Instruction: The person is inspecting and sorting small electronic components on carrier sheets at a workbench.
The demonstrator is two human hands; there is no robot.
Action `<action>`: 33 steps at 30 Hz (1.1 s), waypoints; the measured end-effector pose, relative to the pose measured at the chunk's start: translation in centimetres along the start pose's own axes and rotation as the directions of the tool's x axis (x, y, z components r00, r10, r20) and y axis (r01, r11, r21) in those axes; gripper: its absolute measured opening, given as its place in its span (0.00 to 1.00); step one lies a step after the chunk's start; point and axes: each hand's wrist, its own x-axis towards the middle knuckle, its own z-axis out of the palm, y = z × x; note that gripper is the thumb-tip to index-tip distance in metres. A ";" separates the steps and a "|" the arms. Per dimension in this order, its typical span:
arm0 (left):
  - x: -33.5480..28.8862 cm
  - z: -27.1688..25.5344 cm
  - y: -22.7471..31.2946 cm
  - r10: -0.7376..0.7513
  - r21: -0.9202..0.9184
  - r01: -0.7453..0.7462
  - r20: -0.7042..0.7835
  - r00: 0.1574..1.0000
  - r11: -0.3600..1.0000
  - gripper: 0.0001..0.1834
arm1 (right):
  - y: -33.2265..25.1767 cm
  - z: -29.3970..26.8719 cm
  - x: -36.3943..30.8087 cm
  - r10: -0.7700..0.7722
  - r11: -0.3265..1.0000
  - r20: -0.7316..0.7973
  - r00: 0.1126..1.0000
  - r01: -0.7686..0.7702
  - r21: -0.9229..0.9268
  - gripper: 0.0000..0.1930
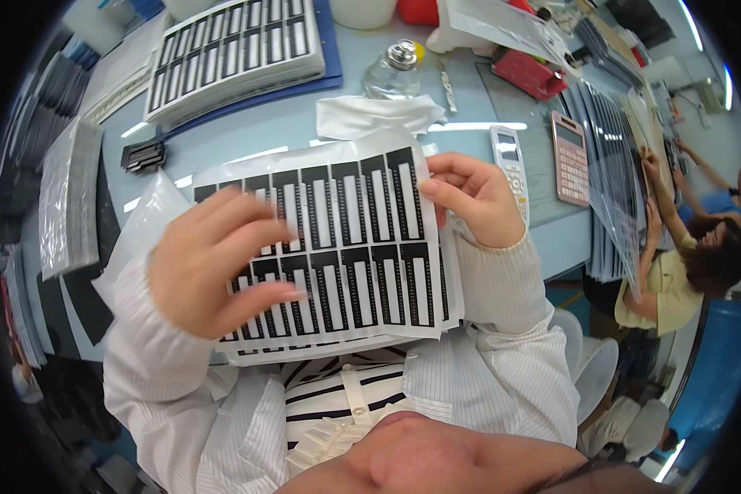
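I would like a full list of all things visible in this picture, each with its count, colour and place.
sheet of black rectangular parts: one stack, black and white, held in both hands
tray of parts: one stack, white and black, far left of the table
glass bottle: one, clear, behind the sheet
white cloth: one, beside the bottle
handset: one, white, right of the sheet
calculator: one, pink, further right
co-worker: one, yellow top, right edge
left hand: on the sheet
right hand: grips the sheet's edge
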 end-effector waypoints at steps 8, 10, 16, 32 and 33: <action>8.0 6.5 -0.1 0.040 -0.068 -0.057 -0.234 0.971 0.996 0.46 | 0.4 0.6 0.1 -0.043 0.999 0.011 0.999 0.043 0.019 0.12; 8.2 6.8 0.0 0.040 -0.024 -0.046 -0.194 0.980 0.999 0.48 | 0.5 0.5 0.2 -0.053 0.998 -0.005 0.999 0.053 0.013 0.11; 8.2 6.8 0.1 0.113 0.026 -0.110 -0.284 0.952 0.994 0.45 | 0.9 0.6 0.2 -0.089 0.995 -0.033 0.996 0.090 0.037 0.09; -3.0 -4.4 -14.6 -0.633 0.112 0.808 -0.562 0.532 0.579 0.50 | 1.5 0.5 0.7 -0.115 0.990 -0.113 0.987 0.105 -0.093 0.10; -3.8 -4.9 -15.8 -0.717 0.113 0.873 -0.526 0.458 0.475 0.52 | 1.5 0.6 0.7 -0.099 0.992 -0.125 0.987 0.089 -0.087 0.10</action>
